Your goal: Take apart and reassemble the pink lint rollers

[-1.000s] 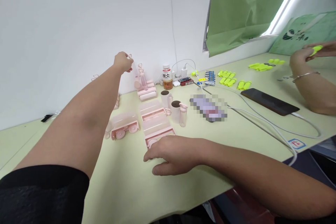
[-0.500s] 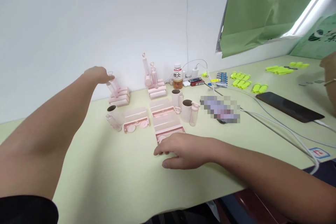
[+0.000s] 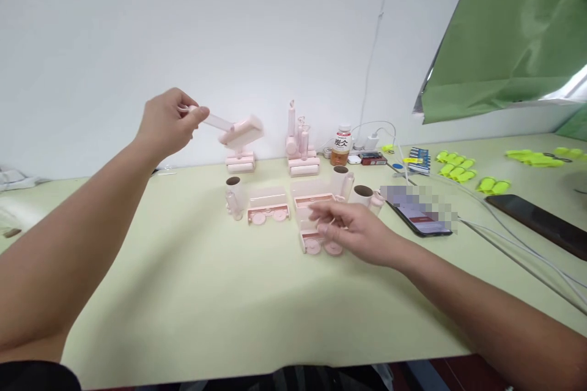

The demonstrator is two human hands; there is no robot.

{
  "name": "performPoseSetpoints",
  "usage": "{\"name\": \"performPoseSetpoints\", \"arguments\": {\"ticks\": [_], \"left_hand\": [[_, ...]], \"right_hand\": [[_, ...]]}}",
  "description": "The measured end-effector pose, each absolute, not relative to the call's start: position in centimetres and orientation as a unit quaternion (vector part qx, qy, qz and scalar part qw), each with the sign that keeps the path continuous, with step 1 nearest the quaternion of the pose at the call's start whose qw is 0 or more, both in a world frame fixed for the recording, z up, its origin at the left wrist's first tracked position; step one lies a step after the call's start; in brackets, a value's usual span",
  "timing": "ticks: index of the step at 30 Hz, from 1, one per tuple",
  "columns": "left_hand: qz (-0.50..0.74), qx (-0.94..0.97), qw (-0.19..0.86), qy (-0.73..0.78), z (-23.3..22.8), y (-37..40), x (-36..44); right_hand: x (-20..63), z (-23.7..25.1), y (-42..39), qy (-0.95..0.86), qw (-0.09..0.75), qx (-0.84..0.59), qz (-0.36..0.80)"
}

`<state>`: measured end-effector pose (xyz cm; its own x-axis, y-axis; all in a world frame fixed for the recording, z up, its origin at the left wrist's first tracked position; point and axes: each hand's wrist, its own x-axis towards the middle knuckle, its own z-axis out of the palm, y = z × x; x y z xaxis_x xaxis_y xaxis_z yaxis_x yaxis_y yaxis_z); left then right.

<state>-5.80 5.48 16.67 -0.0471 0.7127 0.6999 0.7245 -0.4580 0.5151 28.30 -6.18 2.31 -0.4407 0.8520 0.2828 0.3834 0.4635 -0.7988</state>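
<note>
Since half a second ago your left hand (image 3: 166, 124) has lifted off the stack by the wall, and it now carries a pink lint roller (image 3: 229, 129) in the air; your right hand (image 3: 355, 231) has risen off the table (image 3: 192, 293) and drifted right, and the view has swung left, so the co-worker's arm is gone from the frame; left fingers are closed around the roller's handle end, a firm pinch-and-wrap; the roller's long axis runs out from that hand to the right and a little down, head end farthest from you, hovering just above the remaining pink stack (image 3: 239, 162) at the wall; your right hand hangs loosely curled, fingers apart, holding nothing that shows, just over the nearest pink case (image 3: 318, 241); the roller lies up and to the left of the right hand, well apart, so the left is plainly the nearer; motion blur smears the roller head, so its detail is hard to read; your right fingers cover part of the case beneath; a phone screen (image 3: 419, 215) beside them is pixelated.
</note>
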Motion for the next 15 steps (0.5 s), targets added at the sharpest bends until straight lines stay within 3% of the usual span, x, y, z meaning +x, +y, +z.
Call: {"name": "performPoseSetpoints", "arguments": {"ticks": [3,8,15], "left_hand": [[-0.615,-0.654,-0.1,-0.428,15.4,-0.1,-4.6],[-0.645,-0.601,-0.248,-0.401,9.7,-6.3,-2.4],[-0.774,-0.411,-0.287,-0.388,7.3,-6.5,-6.2]], "right_hand": [[27.4,3.7,-5.2,-0.749,0.42,-0.415,0.302],[24.2,6.0,-5.1,-0.784,0.428,-0.366,0.261],[22.8,7.2,-4.3,-0.77,0.476,-0.36,0.228]]}}
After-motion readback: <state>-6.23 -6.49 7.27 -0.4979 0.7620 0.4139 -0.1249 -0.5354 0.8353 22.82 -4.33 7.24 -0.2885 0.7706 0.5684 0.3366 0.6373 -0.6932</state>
